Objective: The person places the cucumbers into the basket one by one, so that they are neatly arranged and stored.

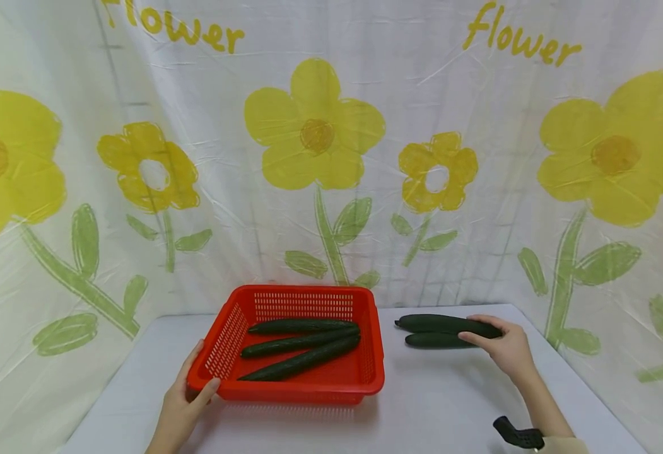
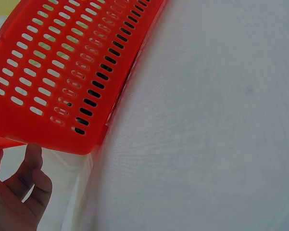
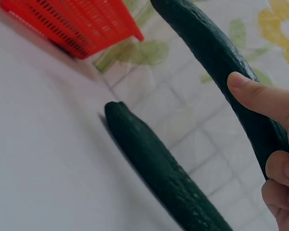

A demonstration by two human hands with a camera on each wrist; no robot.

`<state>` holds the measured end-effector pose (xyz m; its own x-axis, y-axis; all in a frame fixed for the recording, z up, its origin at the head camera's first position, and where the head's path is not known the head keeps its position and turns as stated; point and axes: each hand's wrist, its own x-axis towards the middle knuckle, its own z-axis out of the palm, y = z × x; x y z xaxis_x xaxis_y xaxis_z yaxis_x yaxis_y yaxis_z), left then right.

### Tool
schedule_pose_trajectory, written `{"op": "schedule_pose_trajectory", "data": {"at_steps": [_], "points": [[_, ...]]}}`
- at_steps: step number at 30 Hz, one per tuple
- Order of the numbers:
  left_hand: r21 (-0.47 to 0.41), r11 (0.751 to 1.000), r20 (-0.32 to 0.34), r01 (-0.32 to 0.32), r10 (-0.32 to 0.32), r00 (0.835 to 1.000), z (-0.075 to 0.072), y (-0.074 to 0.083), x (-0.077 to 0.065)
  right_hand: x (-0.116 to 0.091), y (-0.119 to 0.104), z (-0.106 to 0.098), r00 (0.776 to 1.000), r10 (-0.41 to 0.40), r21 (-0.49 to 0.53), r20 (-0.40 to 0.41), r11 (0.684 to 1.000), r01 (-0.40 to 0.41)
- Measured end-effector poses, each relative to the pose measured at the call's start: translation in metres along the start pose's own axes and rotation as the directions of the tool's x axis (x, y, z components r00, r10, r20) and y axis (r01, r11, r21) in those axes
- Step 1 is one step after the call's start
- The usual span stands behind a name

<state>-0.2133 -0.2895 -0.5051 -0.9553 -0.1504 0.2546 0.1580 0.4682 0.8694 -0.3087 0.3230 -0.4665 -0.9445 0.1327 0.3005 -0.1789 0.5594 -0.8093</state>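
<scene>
A red plastic basket [image 1: 286, 389] with slotted walls stands at the middle of the table, and three dark green cucumbers [image 1: 299, 342] lie inside it. My left hand [image 1: 179, 403] grips the basket's near left corner, thumb over the rim; in the left wrist view its curled fingers [image 2: 32, 161] show beside the basket wall [image 2: 62, 62]. To the right of the basket, my right hand [image 1: 510, 350] holds a cucumber [image 3: 216, 53] by one end, between thumb and fingers. Below it another cucumber [image 3: 158, 163] lies on the table, apart from the held one in the right wrist view.
A white cloth covers the table [image 1: 422, 403]. Behind it hangs a pale curtain [image 1: 217, 157] printed with yellow flowers. A black strap piece [image 1: 518, 435] sits at the right wrist.
</scene>
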Motion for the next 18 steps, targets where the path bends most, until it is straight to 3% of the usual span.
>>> {"op": "schedule_pose_trajectory", "data": {"at_steps": [8,18], "points": [[0.011,1.000,-0.013,-0.016,0.016,1.000,0.000,0.000,0.001,0.002,-0.012,0.027,0.999,0.015,0.070,0.050,0.997,-0.018],[0.017,1.000,-0.011,-0.002,0.002,1.000,0.000,0.000,0.000,0.020,-0.053,0.076,0.994,-0.042,0.131,0.106,0.991,0.027]]}}
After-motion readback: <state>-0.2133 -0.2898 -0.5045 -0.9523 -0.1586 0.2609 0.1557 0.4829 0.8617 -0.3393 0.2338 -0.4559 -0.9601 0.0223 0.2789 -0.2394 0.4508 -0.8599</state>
